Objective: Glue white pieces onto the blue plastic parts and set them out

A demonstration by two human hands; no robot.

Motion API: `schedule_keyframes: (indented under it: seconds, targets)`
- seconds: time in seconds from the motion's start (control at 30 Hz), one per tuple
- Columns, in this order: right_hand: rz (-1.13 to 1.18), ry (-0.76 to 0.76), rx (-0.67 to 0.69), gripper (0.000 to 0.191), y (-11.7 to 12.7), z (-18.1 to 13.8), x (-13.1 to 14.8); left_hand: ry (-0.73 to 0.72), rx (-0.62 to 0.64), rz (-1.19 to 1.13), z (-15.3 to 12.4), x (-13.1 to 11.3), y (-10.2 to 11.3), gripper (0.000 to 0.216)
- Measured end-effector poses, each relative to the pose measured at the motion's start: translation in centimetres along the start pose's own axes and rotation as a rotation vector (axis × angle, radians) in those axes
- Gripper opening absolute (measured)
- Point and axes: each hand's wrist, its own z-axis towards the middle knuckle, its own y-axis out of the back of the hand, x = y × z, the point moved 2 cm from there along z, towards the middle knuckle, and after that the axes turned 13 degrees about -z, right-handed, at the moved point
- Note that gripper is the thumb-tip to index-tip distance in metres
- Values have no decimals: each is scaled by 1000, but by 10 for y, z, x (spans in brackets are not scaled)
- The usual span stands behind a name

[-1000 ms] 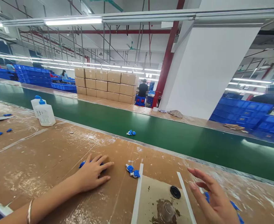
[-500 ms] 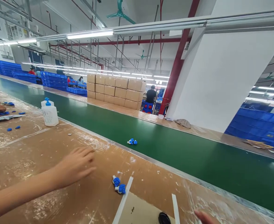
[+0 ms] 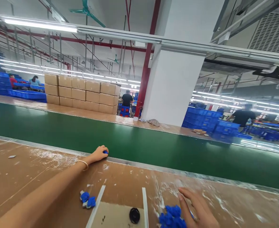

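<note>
While blue piece (image 3: 105, 152) is gripped by left hand (image 3: 99, 154) | right hand (image 3: 197, 209): hold unclear, pile (image 3: 171, 217) at its 9 o'clock | likely light, best side-pinched

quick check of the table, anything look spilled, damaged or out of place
Yes: dark specks dot the flat beige sheet between two white tape strips, and whitish streaks mar the glossy brown tabletop near the right hand. They look like residue or wear, unclear which.
</note>
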Motion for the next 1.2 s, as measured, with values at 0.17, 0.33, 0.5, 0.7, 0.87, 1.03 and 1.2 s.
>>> schedule_keyframes:
  seconds: [0.17,0.33,0.5,0.7,0.87,1.03,1.2]
  targets:
    - [-21,110,481,22,-2,-22,17,-33,75,-253,-62,19,29,28]
    - [-103,225,639,28,-9,-51,47,-77,144,-413,-130,-2,29,30]
    - [-206,245,702,40,-11,-53,64,-166,264,-403,-179,-38,7,37]
    - [-168,172,783,35,6,-50,88,-333,318,-265,-222,-70,-10,39]
    - [12,56,781,32,24,-62,100,-383,236,-139,-235,-88,-15,35]
    - [130,-37,720,35,34,-88,95,-433,207,-30,-232,-104,-31,41]
    - [112,-85,657,40,40,-101,85,-455,231,43,-235,-107,-35,21]
